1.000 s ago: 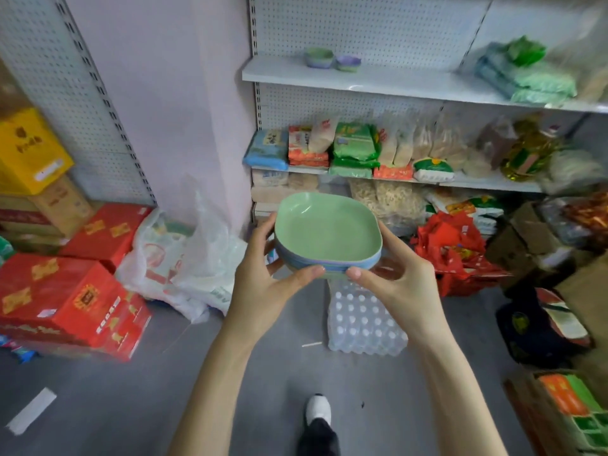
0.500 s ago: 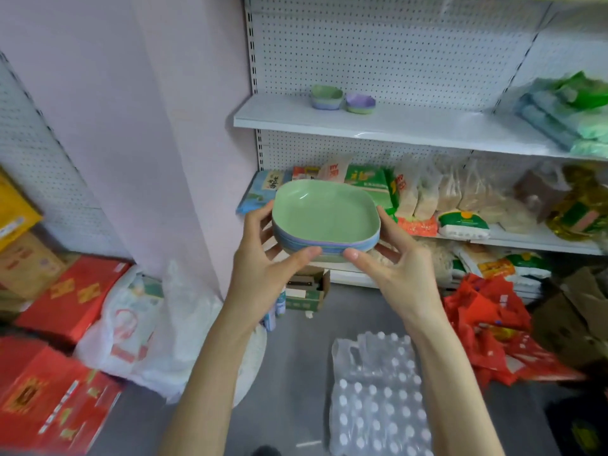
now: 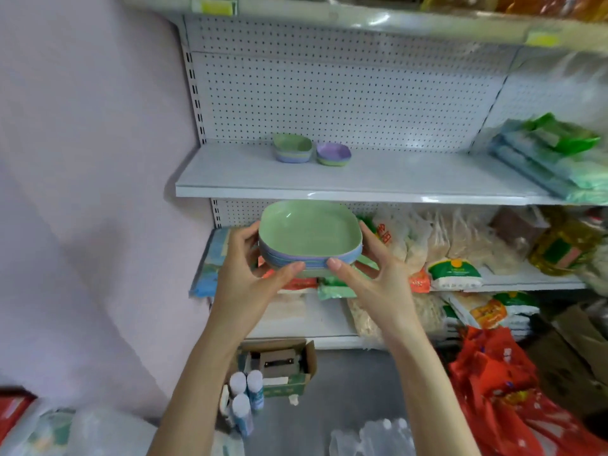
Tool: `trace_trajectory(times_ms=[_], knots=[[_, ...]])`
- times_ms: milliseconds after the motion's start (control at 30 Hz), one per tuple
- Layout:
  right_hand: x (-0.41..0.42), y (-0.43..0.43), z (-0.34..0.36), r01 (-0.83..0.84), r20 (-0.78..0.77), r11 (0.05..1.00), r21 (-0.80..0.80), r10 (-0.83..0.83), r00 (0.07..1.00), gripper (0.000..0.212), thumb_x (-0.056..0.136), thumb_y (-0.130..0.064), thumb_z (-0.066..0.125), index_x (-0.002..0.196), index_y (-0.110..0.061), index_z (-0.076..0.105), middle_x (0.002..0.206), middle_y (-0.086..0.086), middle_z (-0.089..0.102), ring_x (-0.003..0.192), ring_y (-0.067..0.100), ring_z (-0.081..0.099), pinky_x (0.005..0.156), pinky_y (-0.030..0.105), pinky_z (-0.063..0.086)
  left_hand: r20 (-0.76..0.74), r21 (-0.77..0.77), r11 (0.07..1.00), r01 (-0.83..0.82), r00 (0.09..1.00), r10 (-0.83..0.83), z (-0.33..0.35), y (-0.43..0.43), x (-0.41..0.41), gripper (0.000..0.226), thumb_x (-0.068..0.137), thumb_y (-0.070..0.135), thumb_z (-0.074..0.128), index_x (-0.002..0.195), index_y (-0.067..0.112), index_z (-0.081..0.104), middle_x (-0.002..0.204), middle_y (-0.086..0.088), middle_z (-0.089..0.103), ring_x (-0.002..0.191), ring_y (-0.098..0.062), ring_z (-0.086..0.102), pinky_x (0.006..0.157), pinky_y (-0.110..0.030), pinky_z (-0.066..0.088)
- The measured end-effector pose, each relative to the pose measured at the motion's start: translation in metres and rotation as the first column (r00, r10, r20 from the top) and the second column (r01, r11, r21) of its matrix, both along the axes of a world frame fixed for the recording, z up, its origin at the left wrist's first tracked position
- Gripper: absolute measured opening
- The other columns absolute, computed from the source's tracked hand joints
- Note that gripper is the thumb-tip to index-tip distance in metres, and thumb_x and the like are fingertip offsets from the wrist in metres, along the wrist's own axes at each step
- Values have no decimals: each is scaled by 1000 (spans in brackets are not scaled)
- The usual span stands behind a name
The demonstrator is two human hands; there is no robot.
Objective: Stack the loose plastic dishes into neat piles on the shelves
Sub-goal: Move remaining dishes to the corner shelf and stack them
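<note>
I see both hands up in front of the shelving. The left hand and right hand each grip the stack of dishes, thumbs on its near rim and fingers round its sides. The top dish is green and empty, held just below the front edge of the white shelf. Below on the floor is an open cardboard box with bottles beside it. Farther back on that shelf are a green-topped pile and a purple-topped pile, just beside each other. The yellow tags above are unreadable.
</note>
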State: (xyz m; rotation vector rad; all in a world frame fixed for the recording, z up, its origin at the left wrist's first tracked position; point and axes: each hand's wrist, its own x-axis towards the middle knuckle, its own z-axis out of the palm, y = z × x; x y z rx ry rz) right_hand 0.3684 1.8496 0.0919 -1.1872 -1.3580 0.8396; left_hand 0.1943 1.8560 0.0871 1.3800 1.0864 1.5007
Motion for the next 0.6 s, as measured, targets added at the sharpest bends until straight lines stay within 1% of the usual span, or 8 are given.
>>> trace_trajectory(times_ms=[100,233,333,400,500,533,567,600], knots=[[-15,57,7,43,-4,999,22,-43,999,81,66,-38,76,139,-24,44,124,-15,62,117,-1,55,101,30,46,-2,15,1000,16,1000,-16,6,66,-10,66,65,0,78,120,19,48,122,7,57,108,1,58,77,-10,49],[-17,118,8,72,-21,997,13,-72,997,75,66,-36,75,135,-20,49,121,-9,64,114,5,58,98,37,49,-24,12,999,32,999,-32,8,130,-12,65,66,3,80,121,18,50,121,5,58,110,-7,59,83,-16,51],[-9,163,10,105,-14,994,-1,-105,994,80,63,-38,76,135,-16,50,116,-9,67,109,2,61,96,31,50,1,-9,999,46,999,-46,8,173,-7,63,68,4,78,123,18,50,122,5,59,108,-2,59,84,-15,50],[-3,197,13,101,20,995,1,-101,995,71,67,-33,78,131,-16,54,112,-9,69,106,1,62,91,25,51,18,-8,999,53,998,-53,10,205,-2,58,70,3,77,117,23,52,120,8,59,102,4,61,80,-13,50],[11,252,15,32,32,999,-5,-32,999,33,75,-16,76,102,-29,63,92,-16,72,90,-1,66,75,16,52,-9,-12,999,38,999,-38,13,255,7,56,71,8,77,112,33,49,117,15,57,100,2,62,75,-13,50],[17,271,15,15,26,1000,-4,-15,1000,31,75,-13,75,95,-32,61,89,-17,71,84,-6,65,72,16,53,-28,-14,1000,26,999,-26,14,272,11,58,71,10,77,113,35,46,116,17,55,101,2,60,75,-15,51],[23,291,15,5,17,1000,0,-5,1000,34,76,-13,75,96,-34,56,92,-16,70,82,-9,64,72,16,53,-50,-16,1000,20,999,-21,14,290,15,61,72,12,77,115,38,43,115,19,54,101,5,59,77,-16,52],[30,310,12,0,10,1000,4,0,1000,42,76,-14,75,102,-36,51,100,-14,67,83,-11,63,73,15,53,-77,-17,1000,25,997,-26,13,309,21,64,72,14,77,117,41,41,114,21,52,101,9,57,78,-16,52]])
